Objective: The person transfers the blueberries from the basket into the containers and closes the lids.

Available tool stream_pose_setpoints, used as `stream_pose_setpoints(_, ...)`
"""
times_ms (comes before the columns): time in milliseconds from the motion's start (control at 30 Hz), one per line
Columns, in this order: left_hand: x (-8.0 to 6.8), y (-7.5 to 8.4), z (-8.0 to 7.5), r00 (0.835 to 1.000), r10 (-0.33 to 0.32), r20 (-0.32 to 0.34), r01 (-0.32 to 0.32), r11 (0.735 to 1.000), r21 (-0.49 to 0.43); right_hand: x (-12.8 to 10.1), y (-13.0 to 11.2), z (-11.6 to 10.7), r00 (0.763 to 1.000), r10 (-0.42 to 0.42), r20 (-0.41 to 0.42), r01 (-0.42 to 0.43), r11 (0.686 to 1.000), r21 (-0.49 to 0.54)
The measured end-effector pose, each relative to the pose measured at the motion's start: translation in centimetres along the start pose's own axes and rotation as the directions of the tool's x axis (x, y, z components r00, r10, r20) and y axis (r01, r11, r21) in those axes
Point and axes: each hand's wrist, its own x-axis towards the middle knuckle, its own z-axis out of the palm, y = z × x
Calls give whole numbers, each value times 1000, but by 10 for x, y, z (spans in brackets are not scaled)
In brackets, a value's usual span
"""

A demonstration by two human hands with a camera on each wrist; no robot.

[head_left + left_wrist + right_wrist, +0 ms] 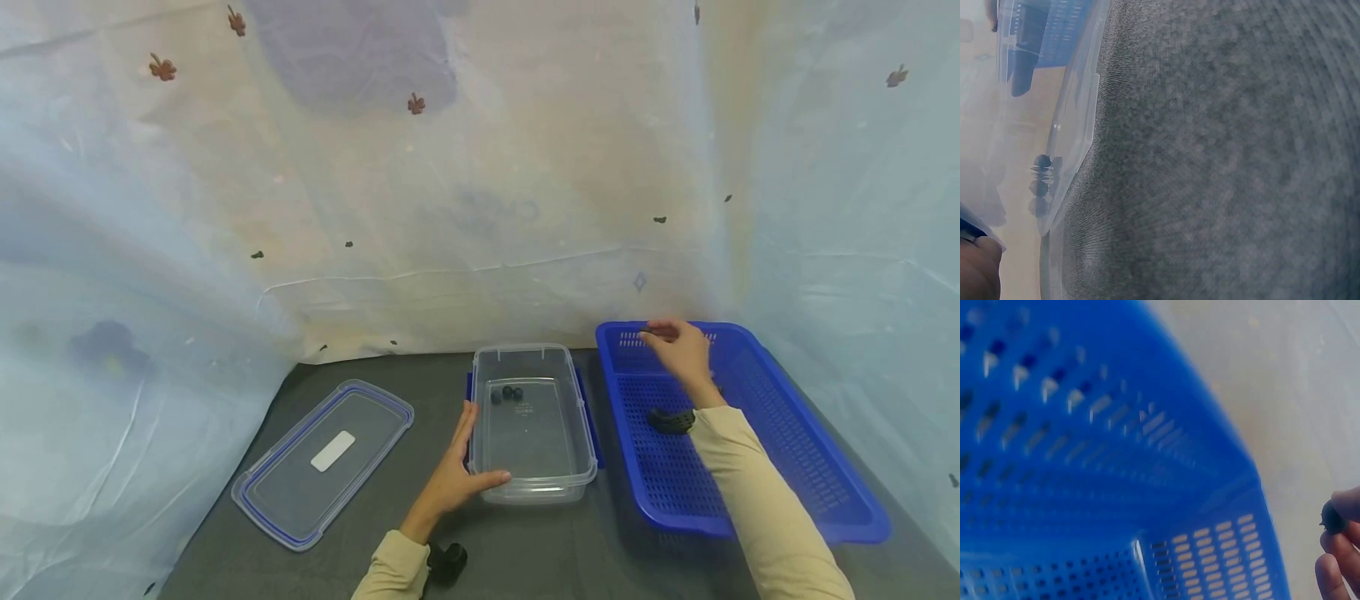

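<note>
In the clear tub (pixel 534 479) lie three dark beads (pixel 506 393). The left hand (pixel 457 475), fingers straight, steadies its near corner. The right hand (pixel 678 350) pinches a bead (pixel 1333 518) over the blue basket's (pixel 757 500) far rim.

No legible text or labels anywhere.

Left hand (pixel 453 475) is lying open at lower center, fingers straight, thumb sticking out. Right hand (pixel 681 352) is reaching up at right, fingers (pixel 1334 549) pinching something small.
</note>
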Motion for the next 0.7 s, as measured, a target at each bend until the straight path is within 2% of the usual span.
stream_pose_setpoints(333,-2,1,1,1000,-9,-6,9,1000,10,-6,-23,11,997,-66,32,65,996,58)
stream_pose_setpoints(533,-1,1,1,1000,12,-10,-12,1000,-17,-7,-42,19,995,-79,62,74,994,84)
stream_pose_setpoints(700,-1,1,1,1000,-4,-11,4,1000,-7,-9,-61,26,991,-89,100,77,990,118)
